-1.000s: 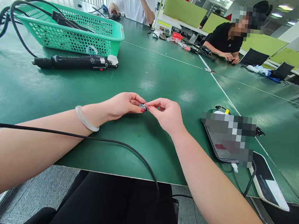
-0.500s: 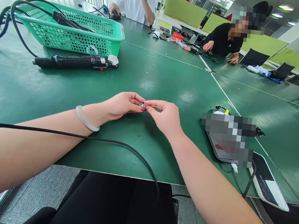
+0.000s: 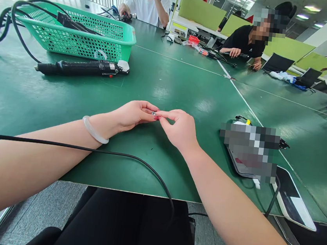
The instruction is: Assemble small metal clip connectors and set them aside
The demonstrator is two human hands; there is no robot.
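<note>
The left hand (image 3: pixel 133 116) and right hand (image 3: pixel 179 127) are pinching a tiny dark metallic part (image 3: pixel 154 113) between their fingertips, just above the green table mat (image 3: pixel 168 83). Over the last second the hands are closing together, so the part is now nearly hidden (probably being pressed or turned). A black electric screwdriver (image 3: pixel 81 67) is lying well beyond the fingers.

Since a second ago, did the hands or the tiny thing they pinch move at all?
A little. The right hand slid closer to the left hand, so the tiny part pinched between their fingertips is now mostly hidden. Far off, a person in black drew a hand inward. Both hands kept their pinch. The black electric screwdriver and the green basket stayed put.
</note>
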